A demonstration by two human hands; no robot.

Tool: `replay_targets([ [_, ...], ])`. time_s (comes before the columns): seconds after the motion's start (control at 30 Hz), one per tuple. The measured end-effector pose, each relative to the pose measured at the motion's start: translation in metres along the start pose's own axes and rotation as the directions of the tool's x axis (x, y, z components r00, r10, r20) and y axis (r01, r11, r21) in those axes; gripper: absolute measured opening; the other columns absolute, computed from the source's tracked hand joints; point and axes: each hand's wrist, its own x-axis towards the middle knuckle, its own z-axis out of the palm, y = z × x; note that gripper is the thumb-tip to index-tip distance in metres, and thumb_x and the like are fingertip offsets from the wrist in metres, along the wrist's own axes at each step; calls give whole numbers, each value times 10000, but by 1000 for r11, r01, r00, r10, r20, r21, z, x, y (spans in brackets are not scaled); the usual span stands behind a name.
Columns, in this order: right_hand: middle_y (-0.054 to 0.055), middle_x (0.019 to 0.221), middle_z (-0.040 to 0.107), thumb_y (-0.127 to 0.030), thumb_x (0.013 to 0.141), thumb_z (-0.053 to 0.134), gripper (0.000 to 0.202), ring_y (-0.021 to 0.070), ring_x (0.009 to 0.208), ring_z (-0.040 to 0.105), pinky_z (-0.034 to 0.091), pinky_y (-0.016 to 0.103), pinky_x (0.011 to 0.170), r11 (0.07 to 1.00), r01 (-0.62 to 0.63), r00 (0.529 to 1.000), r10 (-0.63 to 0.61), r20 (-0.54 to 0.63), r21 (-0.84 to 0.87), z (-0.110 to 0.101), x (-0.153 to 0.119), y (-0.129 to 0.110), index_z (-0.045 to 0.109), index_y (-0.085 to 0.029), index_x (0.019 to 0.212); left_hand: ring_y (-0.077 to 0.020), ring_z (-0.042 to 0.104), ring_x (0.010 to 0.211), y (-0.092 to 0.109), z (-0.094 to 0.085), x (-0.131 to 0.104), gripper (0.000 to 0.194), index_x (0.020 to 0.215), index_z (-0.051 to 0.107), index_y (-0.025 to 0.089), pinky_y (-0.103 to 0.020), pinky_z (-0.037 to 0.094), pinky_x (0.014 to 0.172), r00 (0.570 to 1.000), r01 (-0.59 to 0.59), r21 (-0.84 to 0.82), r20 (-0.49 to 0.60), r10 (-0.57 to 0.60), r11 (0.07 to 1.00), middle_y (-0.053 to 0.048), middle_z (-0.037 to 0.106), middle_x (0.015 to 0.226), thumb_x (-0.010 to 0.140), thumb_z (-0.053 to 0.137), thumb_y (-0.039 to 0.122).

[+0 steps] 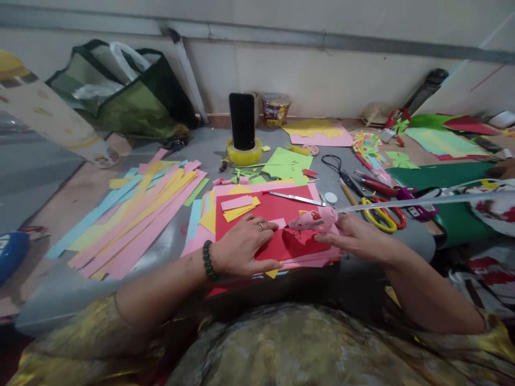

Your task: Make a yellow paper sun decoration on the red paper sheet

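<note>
- Meanwhile, the left hand (246,244) lay palm-down on the red paper sheet (287,247), fingers close together, thumb apart, fingertips at a small pink paper piece (277,223).
- The right hand (360,236) curled its fingers around the pink plastic glue gun (314,219), nozzle beside that piece.
- Beyond lay a slim silver metal tool (298,199).

ok so both arms reach in from the bottom. left forearm (161,281) comes up from about 8 o'clock, left hand (243,244) palm down, fingers close together and a bit bent toward 2, thumb split off toward 3. right forearm (436,295) slants in from around 4, right hand (358,236) kinda side-on, fingers closed in a grip and aimed at roughly 9. hands are facing each other, not touching.
</note>
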Motion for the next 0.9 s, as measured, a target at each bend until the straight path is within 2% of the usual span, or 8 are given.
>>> replay_targets([
  [0.17, 38, 747, 711, -603, 840, 592, 437, 248, 773, 664, 532, 332, 681, 983, 124, 980, -99, -174, 139, 0, -9, -5, 754, -205, 922, -236, 629, 867, -7, 4, 2, 359, 837, 583, 200, -387, 451, 832, 997, 56, -79, -41, -60, 995, -100, 722, 992, 992, 357, 431],
  [0.27, 67, 917, 751, -603, 850, 564, 479, 286, 918, 682, 539, 375, 787, 975, 186, 909, -123, -399, 123, -3, -8, -2, 747, -193, 1016, -219, 624, 871, -11, 3, 5, 269, 855, 589, 203, -342, 477, 785, 979, 157, -107, -113, -169, 982, -84, 689, 926, 975, 391, 341],
  [0.33, 87, 927, 756, -604, 838, 570, 493, 314, 945, 682, 530, 399, 802, 993, 107, 830, -61, -555, 50, -12, -2, 4, 745, -183, 1027, -227, 619, 908, -12, 0, 8, 224, 919, 617, 192, -347, 495, 794, 961, 230, -76, -139, -239, 970, -101, 661, 980, 948, 434, 319],
  [0.4, 108, 893, 757, -563, 844, 579, 472, 341, 937, 685, 519, 405, 780, 994, -99, 767, 48, -639, -44, -25, 7, 11, 741, -166, 1040, -240, 618, 903, -12, -4, 12, 232, 985, 636, 169, -366, 508, 793, 952, 292, -16, -96, -292, 956, -121, 638, 1006, 916, 478, 324],
  [0.5, 174, 894, 751, -492, 912, 505, 458, 368, 947, 688, 494, 390, 768, 897, -403, 753, 214, -623, -180, -43, 28, 22, 747, -107, 966, -247, 619, 841, -11, -9, 21, 228, 945, 637, 151, -364, 512, 736, 936, 352, 69, -8, -352, 934, -125, 629, 965, 864, 532, 337],
  [0.57, 212, 875, 744, -467, 952, 441, 495, 370, 961, 689, 479, 378, 781, 834, -498, 769, 300, -565, -236, -49, 41, 28, 745, -79, 903, -243, 616, 799, -10, -13, 28, 183, 874, 621, 163, -344, 498, 688, 922, 382, 83, 31, -385, 920, -113, 630, 925, 824, 565, 329],
  [0.73, 135, 701, 728, -455, 951, 462, 432, 311, 838, 707, 469, 334, 725, 830, -506, 797, 345, -496, -236, -43, 60, 36, 741, -125, 967, -207, 581, 698, -10, -21, 38, 163, 721, 520, 196, -287, 417, 576, 879, 467, -40, 130, -458, 884, -61, 623, 796, 791, 573, 334],
  [0.9, 94, 618, 684, -461, 926, 505, 388, 284, 725, 680, 435, 319, 642, 835, -485, 823, 335, -459, -260, -39, 61, 41, 742, -159, 874, -162, 560, 593, -13, -21, 37, 201, 852, 498, 210, -242, 377, 513, 840, 542, -339, 195, -506, 769, 26, 587, 661, 707, 619, 280],
])
